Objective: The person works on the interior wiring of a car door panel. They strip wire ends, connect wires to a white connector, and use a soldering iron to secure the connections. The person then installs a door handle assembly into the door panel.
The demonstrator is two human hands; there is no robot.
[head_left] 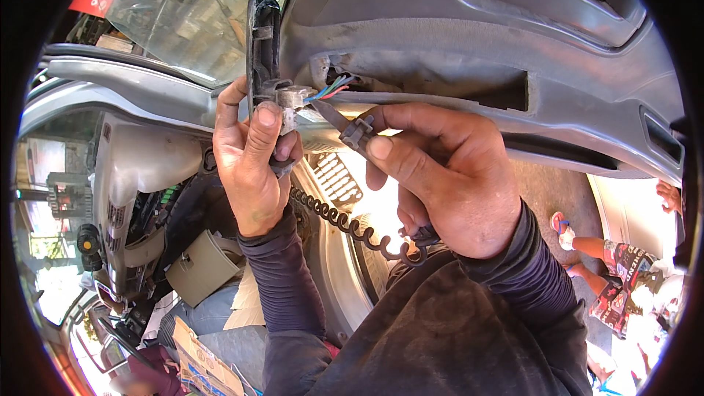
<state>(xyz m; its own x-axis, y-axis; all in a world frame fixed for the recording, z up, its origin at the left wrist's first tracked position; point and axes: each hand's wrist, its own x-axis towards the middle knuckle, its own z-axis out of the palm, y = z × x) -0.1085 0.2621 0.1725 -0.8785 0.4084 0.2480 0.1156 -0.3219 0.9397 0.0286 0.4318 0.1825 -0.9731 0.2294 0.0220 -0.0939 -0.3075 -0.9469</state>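
Note:
My left hand (251, 158) is closed around a long black switch panel (264, 44), held upright in front of the car door. A pale plug connector (295, 97) sits at the panel's side by my thumb. Thin coloured wires (331, 89) run from it towards an opening in the door trim. Between thumb and index finger, my right hand (458, 169) pinches a small flat-bladed tool (353, 132) with a grey clip-like body. Its tip points at the wires, close to the connector; whether it touches them I cannot tell. A black coiled cord (345, 226) reaches under my right hand's lower fingers.
The grey door trim (411, 44) spans the top, with a long recess (455, 84) beside the wires. At left are the dashboard (150, 161) and a beige open compartment (202, 268). Cardboard (205, 359) lies lower left. Another person's legs (587, 249) show at right.

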